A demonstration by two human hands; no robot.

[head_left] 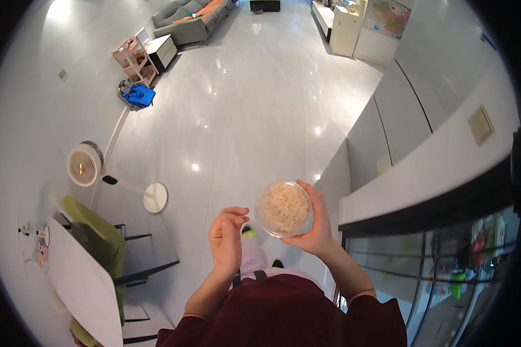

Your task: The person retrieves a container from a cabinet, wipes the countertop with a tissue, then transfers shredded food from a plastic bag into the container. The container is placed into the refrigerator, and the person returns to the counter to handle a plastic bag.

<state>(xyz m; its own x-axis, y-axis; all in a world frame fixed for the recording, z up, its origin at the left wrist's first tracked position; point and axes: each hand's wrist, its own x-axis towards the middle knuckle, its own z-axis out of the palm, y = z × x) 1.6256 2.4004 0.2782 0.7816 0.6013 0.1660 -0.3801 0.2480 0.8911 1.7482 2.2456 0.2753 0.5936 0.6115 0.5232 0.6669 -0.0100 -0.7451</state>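
My right hand (314, 225) grips a clear, round plastic tub (259, 217) from its right side, thumb below and fingers along the far edge. Inside sits a pale, shredded food (285, 207), its exact kind unclear. Whether a clear lid covers the tub cannot be made out. Just left of the tub, my left hand (228, 236) is raised with its fingers loosely bent. It holds nothing, and a small gap separates it from the tub. Below both hands are my feet on the glossy tiled floor (252, 130).
On the left stand a white pedestal fan (84, 165), a green chair (95, 243) and a white table (82, 286). A blue bag (140, 96) lies by a pink shelf cart (134, 60). A grey sofa (182, 21) is farther off. Dark-framed glass doors (386, 260) are at right.
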